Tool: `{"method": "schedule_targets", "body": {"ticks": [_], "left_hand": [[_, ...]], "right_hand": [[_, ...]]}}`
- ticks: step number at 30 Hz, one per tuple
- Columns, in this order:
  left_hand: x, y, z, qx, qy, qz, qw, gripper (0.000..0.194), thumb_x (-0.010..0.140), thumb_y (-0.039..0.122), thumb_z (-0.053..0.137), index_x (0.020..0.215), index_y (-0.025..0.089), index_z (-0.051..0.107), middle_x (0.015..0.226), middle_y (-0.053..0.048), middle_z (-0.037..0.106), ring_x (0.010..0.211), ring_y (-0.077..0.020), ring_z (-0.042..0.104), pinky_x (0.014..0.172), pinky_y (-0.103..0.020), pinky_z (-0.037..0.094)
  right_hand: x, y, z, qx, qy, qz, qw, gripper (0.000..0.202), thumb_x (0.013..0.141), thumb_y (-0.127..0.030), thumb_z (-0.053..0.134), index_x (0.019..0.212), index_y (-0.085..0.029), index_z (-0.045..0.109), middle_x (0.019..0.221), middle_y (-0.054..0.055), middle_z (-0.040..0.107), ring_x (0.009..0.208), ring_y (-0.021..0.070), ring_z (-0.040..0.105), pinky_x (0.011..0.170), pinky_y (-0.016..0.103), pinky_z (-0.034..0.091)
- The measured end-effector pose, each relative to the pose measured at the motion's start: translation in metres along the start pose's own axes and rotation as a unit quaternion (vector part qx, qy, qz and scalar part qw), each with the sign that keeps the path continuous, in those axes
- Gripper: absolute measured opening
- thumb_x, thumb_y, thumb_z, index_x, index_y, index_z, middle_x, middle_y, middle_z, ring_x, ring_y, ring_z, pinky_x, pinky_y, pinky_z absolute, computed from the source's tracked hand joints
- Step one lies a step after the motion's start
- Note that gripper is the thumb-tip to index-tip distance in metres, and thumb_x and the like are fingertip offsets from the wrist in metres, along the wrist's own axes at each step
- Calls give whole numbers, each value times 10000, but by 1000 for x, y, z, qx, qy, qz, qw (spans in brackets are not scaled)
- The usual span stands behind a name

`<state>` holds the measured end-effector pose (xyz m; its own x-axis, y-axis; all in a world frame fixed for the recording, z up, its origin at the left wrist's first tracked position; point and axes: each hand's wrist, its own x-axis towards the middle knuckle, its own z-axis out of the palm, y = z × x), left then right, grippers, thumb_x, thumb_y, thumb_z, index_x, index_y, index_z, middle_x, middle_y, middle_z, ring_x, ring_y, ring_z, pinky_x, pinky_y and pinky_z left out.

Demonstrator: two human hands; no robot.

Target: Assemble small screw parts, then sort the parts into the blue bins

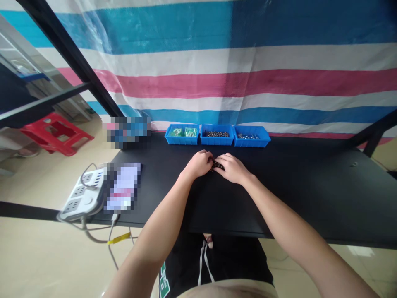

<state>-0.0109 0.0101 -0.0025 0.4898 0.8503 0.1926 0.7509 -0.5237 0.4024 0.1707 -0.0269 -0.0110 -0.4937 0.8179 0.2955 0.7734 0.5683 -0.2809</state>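
Note:
At the middle of the black table (297, 186), my left hand (200, 164) and my right hand (233, 168) meet with curled fingers. Between them is a small dark item (219, 165) with brassy specks, held from both sides. The fingers cover much of it, so its kind cannot be made out. Just beyond the hands stand blue bins in a row. The left bin (181, 141) holds green-and-white packets, the middle bin (217, 141) small brass-coloured metal pieces, and the right bin (252, 143) thin silvery pieces.
A white power strip (82, 194) with cables sits at the table's left edge, beside a blurred-out flat item (124, 186). Small bits (353, 164) lie far right. A striped sheet (198, 82) hangs behind; a red stool (57, 132) stands left beyond a black frame post (74, 62).

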Motion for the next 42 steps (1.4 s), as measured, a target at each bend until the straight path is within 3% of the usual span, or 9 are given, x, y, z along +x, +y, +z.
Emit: {"method": "schedule_targets", "body": {"ticks": [11,35,42], "left_hand": [[1,-4,2,-7,-5,18,1000,283,799,142,497,987,167,706,950,-88,660,862,-211,654,849,-324,532],[-1,4,-1,-14,-16,57,998,313,806,116,471,1003,161,710,1001,-80,683,912,-202,657,875,-309,524],[-1,6,-2,-26,-15,65,997,314,797,103,460,979,157,710,976,-78,687,903,-199,648,856,-301,520]], "right_hand": [[1,4,7,36,28,-9,999,244,914,-178,510,1088,-158,679,1079,104,692,988,246,593,901,402,513],[1,8,12,90,64,-18,994,159,869,-115,570,961,-166,689,972,95,693,933,223,631,873,366,519],[2,7,12,138,75,-1,988,155,841,-81,588,924,-163,690,936,83,686,816,181,644,781,308,518]]}}
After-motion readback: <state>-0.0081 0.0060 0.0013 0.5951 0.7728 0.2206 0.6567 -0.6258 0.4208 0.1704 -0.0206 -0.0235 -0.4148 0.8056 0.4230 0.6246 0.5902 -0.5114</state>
